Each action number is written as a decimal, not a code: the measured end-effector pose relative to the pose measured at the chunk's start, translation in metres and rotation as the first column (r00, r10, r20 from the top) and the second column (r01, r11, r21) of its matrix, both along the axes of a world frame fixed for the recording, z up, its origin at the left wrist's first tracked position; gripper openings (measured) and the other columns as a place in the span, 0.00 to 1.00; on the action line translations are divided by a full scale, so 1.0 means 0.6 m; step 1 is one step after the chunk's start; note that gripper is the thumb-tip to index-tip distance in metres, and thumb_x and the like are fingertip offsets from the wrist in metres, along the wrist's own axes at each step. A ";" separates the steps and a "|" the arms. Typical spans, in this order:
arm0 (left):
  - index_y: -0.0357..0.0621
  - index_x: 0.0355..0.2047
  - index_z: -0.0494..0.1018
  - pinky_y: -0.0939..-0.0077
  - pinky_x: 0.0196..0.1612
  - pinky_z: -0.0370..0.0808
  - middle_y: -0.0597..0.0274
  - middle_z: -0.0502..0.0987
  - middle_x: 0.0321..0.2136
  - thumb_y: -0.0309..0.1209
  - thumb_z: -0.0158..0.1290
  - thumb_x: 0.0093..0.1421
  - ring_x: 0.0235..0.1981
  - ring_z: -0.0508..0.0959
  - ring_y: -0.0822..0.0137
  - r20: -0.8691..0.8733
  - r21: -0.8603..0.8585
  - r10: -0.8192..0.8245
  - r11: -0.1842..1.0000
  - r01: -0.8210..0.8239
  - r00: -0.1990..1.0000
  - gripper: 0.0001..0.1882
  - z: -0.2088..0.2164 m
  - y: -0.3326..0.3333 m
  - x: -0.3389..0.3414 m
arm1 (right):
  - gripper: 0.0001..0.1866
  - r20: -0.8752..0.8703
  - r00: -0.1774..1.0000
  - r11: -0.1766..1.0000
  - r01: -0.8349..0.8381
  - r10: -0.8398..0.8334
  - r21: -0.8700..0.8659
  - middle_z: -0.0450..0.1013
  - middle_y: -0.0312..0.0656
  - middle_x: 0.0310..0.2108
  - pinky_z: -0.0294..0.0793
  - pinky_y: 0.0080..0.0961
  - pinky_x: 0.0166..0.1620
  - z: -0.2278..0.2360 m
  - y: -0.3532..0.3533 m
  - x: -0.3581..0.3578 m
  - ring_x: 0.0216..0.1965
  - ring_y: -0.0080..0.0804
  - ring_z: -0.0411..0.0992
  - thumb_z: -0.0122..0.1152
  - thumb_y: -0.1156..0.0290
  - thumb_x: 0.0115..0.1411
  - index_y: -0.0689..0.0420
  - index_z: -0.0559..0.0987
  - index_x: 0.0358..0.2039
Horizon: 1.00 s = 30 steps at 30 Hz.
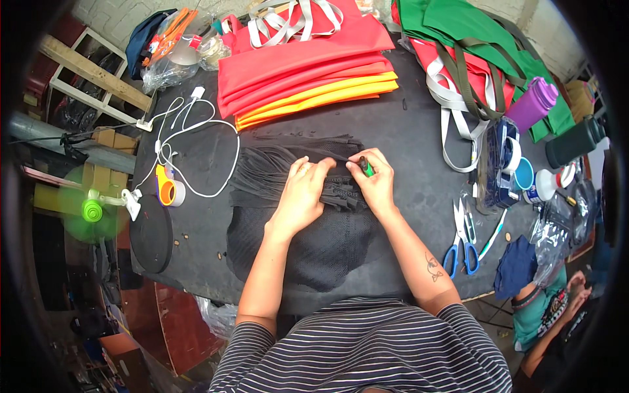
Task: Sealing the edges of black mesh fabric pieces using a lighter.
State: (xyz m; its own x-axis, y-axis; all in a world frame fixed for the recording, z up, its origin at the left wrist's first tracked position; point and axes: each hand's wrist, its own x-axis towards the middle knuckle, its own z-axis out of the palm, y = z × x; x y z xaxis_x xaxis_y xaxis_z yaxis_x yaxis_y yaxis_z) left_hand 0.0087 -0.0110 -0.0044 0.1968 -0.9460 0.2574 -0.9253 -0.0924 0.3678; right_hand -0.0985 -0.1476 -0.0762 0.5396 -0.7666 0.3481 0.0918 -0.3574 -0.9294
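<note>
A bundle of long, narrow black strips (265,167), apparently zipper tapes, lies across the middle of the table. My left hand (304,190) rests on it, fingers bent and thumb and forefinger closed at a black strip near the right end. Close by on the right, my right hand (375,183) is closed around a small green-and-black stick-like tool (365,166); its exact kind is hidden by the fingers. The fingertips of my right hand meet the same strip. Under and nearer than the bundle spreads a folded piece of black textured fabric (295,245).
Folded red bags (301,65) are stacked at the back, green bags (452,29) back right. Scissors (462,242), a purple bottle (534,103) and a dark bottle (575,141) stand right. Left are a white cable (213,122), tape roll (171,192) and spinning fan (92,210).
</note>
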 end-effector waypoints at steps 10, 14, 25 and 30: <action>0.35 0.37 0.74 0.58 0.57 0.62 0.51 0.69 0.39 0.13 0.54 0.39 0.50 0.66 0.49 -0.013 0.118 0.099 0.988 -0.097 0.995 0.20 -0.003 0.003 -0.006 | 0.04 0.035 0.991 0.992 -0.127 0.126 0.025 0.72 0.38 0.31 0.70 0.21 0.40 -0.007 -0.019 -0.020 0.35 0.25 0.71 0.63 0.76 0.57 0.63 0.81 0.32; 0.35 0.36 0.72 0.56 0.57 0.64 0.50 0.70 0.37 0.13 0.54 0.38 0.49 0.68 0.50 -0.013 -0.003 0.071 0.997 -0.071 0.997 0.20 -0.001 -0.002 -0.006 | 0.07 -0.070 0.995 0.996 0.074 -0.077 -0.044 0.73 0.42 0.31 0.73 0.26 0.39 -0.002 -0.039 0.016 0.33 0.34 0.75 0.66 0.74 0.55 0.61 0.81 0.35; 0.36 0.37 0.72 0.61 0.52 0.67 0.54 0.72 0.41 0.13 0.54 0.34 0.41 0.73 0.55 -0.043 0.025 0.051 0.998 -0.050 0.998 0.23 -0.006 0.006 0.000 | 0.11 0.092 0.995 0.983 -0.009 0.027 -0.185 0.66 0.37 0.27 0.71 0.23 0.33 0.003 -0.006 0.029 0.30 0.28 0.71 0.71 0.80 0.47 0.58 0.83 0.33; 0.36 0.36 0.73 0.62 0.54 0.66 0.52 0.71 0.45 0.14 0.56 0.36 0.49 0.69 0.54 0.030 0.038 0.038 0.999 -0.039 0.999 0.21 -0.005 0.007 0.000 | 0.07 0.052 0.979 0.976 -0.192 0.198 -0.104 0.72 0.40 0.30 0.72 0.24 0.37 -0.023 0.003 -0.005 0.32 0.29 0.72 0.69 0.75 0.53 0.61 0.82 0.32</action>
